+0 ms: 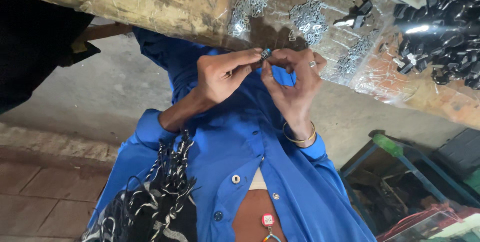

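Observation:
My left hand (220,74) and my right hand (295,79) meet in front of my chest, just below the table's edge. Between their fingertips they pinch a small dark piece with a blue tip (265,53). The left thumb and forefinger grip it from the left, and the right fingers close on it from the right. My right hand wears a ring, and a gold bangle (299,137) sits on that wrist. Most of the small piece is hidden by my fingers.
A worn table (165,2) under a clear plastic sheet runs across the top, with heaps of small metal clips (306,19) and a pile of black parts (445,37). A black-and-white cord bundle (160,197) lies on my lap. A blue-framed crate (400,187) stands on the floor at right.

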`<state>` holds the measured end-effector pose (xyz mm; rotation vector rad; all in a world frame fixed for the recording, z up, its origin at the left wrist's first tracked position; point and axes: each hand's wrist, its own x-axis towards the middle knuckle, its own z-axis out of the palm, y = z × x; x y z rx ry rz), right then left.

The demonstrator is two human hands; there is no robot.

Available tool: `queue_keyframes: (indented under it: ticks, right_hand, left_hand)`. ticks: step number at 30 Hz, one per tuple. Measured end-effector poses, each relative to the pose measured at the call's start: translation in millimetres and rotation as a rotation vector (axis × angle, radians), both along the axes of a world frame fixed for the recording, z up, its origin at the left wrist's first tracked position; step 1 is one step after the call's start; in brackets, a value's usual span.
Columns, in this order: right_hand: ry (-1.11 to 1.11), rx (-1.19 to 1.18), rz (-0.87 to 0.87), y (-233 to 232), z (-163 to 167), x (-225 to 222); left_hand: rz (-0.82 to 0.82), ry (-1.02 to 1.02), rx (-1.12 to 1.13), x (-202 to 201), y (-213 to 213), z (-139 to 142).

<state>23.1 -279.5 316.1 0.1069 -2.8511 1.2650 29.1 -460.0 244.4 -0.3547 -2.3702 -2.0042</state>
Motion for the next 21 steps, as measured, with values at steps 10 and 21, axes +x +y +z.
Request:
queue_keyframes:
  ticks: [10, 21]
  right_hand:
    - [0.272, 0.406, 0.27, -16.8, 25.2, -26.9]
    - [0.072, -0.07, 0.183, -21.8, 4.2, -3.9]
  left_hand:
    - [0.152, -0.066, 0.091, 1.6, -40.8, 12.5]
    - [0.118, -0.155, 0.167, 3.2, -45.3, 12.1]
